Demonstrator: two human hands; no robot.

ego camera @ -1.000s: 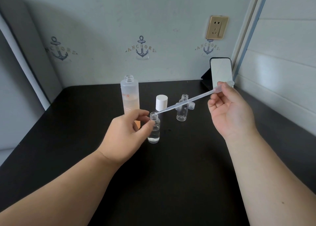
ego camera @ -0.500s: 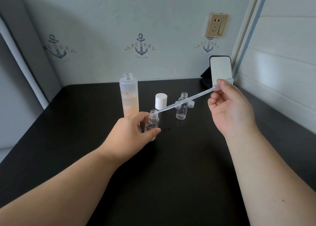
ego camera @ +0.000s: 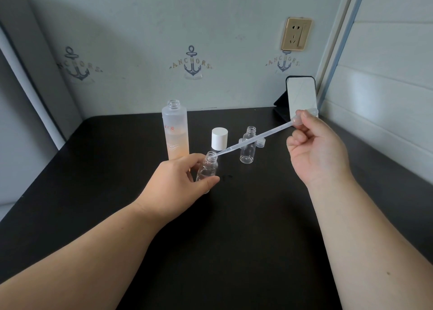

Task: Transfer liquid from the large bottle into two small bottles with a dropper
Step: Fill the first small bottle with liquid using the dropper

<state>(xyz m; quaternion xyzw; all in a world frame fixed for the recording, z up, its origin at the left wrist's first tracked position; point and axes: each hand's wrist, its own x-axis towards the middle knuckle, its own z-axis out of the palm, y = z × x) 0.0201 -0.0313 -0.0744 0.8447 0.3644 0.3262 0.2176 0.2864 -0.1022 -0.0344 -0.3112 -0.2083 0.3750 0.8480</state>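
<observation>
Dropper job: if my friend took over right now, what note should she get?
Left hand holds one small bottle, tilted, off the black table.
Right hand pinches the dropper bulb; its tip sits at that bottle's mouth.
Large bottle stands open, about half full; its white cap beside it.
Second small bottle looks empty.
Left: squeeze here, then fill the second.

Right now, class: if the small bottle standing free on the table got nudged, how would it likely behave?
The free-standing small bottle looks empty and clear, so probably light and easily shoved. It is tall on a narrow base, so likely to tip. Its round body would probably roll across the table.
</observation>
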